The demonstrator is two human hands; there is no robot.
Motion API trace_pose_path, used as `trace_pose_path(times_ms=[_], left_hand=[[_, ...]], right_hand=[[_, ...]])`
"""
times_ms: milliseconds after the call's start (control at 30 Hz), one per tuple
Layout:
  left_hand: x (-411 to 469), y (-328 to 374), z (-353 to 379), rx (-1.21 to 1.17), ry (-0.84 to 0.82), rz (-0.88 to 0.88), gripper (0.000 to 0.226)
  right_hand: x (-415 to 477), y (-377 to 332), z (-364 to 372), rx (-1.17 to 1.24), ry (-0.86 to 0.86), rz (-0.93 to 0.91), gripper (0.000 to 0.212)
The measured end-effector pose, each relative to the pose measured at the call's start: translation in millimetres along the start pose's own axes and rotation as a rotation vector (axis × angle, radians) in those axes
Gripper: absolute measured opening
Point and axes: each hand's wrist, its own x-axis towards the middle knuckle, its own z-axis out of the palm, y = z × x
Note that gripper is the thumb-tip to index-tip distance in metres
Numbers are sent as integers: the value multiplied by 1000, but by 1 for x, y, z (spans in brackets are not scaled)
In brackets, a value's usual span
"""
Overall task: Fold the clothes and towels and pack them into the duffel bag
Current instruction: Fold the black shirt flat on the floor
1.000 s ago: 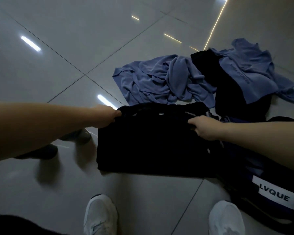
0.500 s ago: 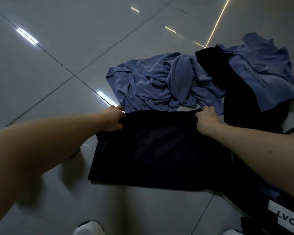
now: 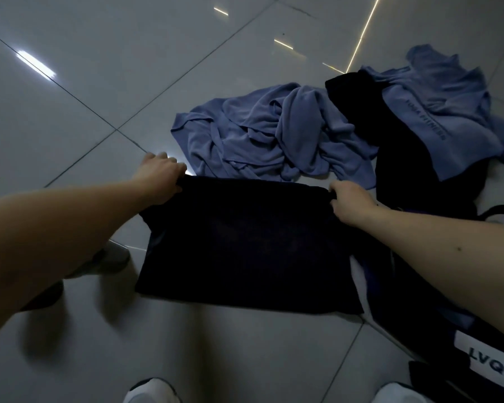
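Grey tiles [image 3: 99, 82] bear a dark garment [image 3: 245, 242] lying crosswise; left hand [image 3: 160, 178], right hand [image 3: 349, 202] pinch its far corners.

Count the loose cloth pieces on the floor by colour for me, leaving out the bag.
Blue: 2, the crumpled towel and the lettered cloth.
Black: 2, the flat cloth and the heap under the lettered cloth.
Total: 4.
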Motion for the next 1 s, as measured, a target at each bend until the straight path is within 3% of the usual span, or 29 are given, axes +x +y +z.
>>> trace_pose_path(times_ms=[133,200,267,367,500,767,867,1000], left_hand=[[5,2,8,-68,63,-99,32],[2,15,13,-144,84,-152,48],[-5,33,13,-180,96,-165,65],[-21,64,6,-173,102,-66,67],[-49,109,-9,-184,-10,165,51],[-125,198,-24,-290,-202,348,40],[-136,223,-19,-306,-174,367,40],[-132,244,-7,-334,-181,204,41]], right_hand=[[3,-5,-3,122,87,51,13],[2,-9,-3,144,127,68,15],[-5,-14,-1,126,151,60,33],[-33,-28,0,141,262,-43,58],[-88,-40,17,163,242,-130,57],[-160,-39,58,420,-174,431,78],[-164,-35,69,492,-188,557,75],[-161,-36,72,642,-172,681,68]])
